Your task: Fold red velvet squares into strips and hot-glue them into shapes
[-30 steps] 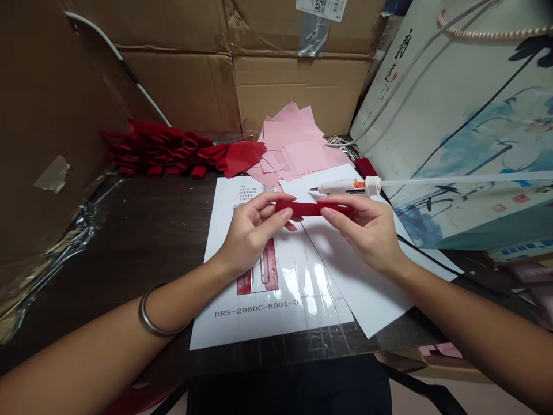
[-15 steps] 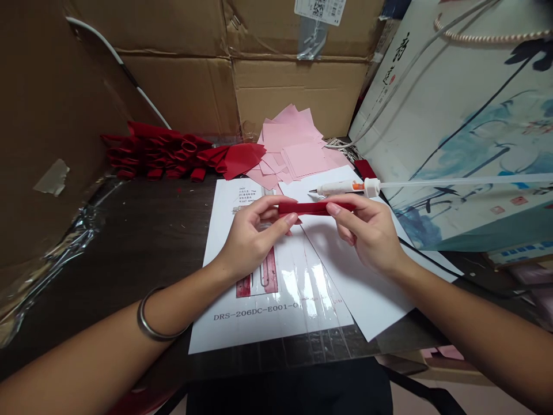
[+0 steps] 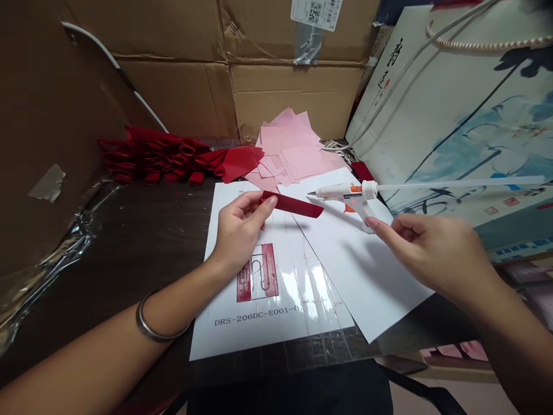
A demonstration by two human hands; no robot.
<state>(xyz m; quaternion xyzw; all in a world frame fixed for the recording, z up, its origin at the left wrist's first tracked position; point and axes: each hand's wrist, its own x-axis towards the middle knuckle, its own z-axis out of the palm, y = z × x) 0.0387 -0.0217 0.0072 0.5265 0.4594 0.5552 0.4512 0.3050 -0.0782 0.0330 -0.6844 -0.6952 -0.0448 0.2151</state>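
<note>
My left hand (image 3: 241, 227) pinches one end of a folded red paper strip (image 3: 296, 204), which sticks out to the right just above the white sheets (image 3: 354, 271). My right hand (image 3: 425, 251) is off the strip, fingers loosely apart and empty, its fingertips just short of the handle of a white hot glue gun (image 3: 349, 193). The glue gun stands on the sheets with its nozzle pointing left and a long clear glue stick (image 3: 453, 183) trailing right.
A pile of pink paper squares (image 3: 289, 150) and a heap of folded red paper pieces (image 3: 173, 155) lie at the back. Cardboard boxes (image 3: 181, 92) wall the back and left. A large printed paper bag (image 3: 453, 109) stands at the right.
My right hand has let go of the red strip and moved right toward the glue gun. The left hand alone now holds the strip.
</note>
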